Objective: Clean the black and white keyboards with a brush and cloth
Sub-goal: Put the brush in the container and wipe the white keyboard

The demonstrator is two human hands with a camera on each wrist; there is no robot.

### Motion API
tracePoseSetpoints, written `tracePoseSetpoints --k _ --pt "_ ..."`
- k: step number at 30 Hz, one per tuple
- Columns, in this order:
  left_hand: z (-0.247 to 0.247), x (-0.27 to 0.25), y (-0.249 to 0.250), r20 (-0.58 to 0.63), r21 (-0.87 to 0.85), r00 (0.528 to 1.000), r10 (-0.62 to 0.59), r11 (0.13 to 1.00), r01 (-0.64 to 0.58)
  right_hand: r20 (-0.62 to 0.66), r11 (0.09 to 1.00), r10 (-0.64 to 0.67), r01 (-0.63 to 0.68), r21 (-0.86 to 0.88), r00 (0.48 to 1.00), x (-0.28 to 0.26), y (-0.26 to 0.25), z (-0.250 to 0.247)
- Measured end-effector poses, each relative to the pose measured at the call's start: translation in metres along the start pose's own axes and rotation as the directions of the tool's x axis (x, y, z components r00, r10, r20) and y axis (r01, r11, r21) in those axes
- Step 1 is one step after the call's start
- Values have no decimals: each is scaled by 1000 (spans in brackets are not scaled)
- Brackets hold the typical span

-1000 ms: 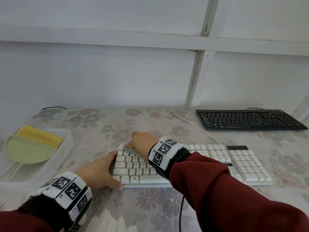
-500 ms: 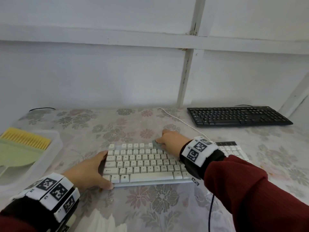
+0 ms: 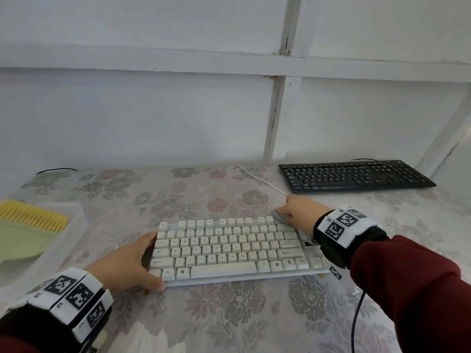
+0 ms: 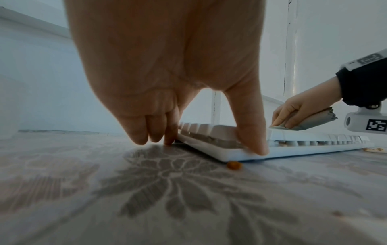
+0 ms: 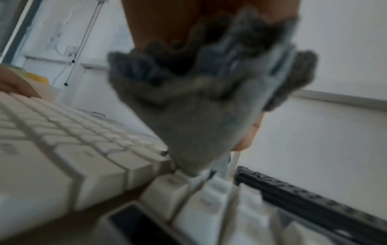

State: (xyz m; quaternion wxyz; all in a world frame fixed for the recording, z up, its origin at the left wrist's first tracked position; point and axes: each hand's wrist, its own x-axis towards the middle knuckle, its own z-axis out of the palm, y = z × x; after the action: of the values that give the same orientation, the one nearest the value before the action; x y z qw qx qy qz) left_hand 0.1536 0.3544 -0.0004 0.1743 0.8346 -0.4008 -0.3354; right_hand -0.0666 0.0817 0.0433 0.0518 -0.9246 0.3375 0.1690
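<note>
White keyboard under right hand pinching cloth, left hand gripping its end.

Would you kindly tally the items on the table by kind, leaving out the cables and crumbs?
Keyboards: 2, the white keyboard and the black keyboard
Cloths: 1, the grey cloth
Brushes: 1, the yellow brush
Dustpans: 1, the green dustpan
Trays: 1, the clear plastic tray
Total: 6
</note>
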Motion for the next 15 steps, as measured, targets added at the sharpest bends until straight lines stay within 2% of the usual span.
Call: tracePoseSetpoints --k 2,4,7,10,15 --pt "0 0 -1 -3 -14 1000 -2 1000 2 -16 994 91 -92 -60 996 2 2 -5" --pt "0 0 0 -2 -27 1000 3 1000 -3 -51 989 128 -131 -62 990 4 12 -11" --pt "0 1 -1 -5 -27 1000 13 1000 -13 -104 997 71 -71 -5 992 3 31 -16" --pt "-1 0 -1 10 -11 1000 29 1000 -29 -75 1000 10 -10 0 997 -6 36 -7" --pt "-1 -3 5 10 46 997 71 996 -71 -134 1000 8 -9 -9 991 -11 46 18"
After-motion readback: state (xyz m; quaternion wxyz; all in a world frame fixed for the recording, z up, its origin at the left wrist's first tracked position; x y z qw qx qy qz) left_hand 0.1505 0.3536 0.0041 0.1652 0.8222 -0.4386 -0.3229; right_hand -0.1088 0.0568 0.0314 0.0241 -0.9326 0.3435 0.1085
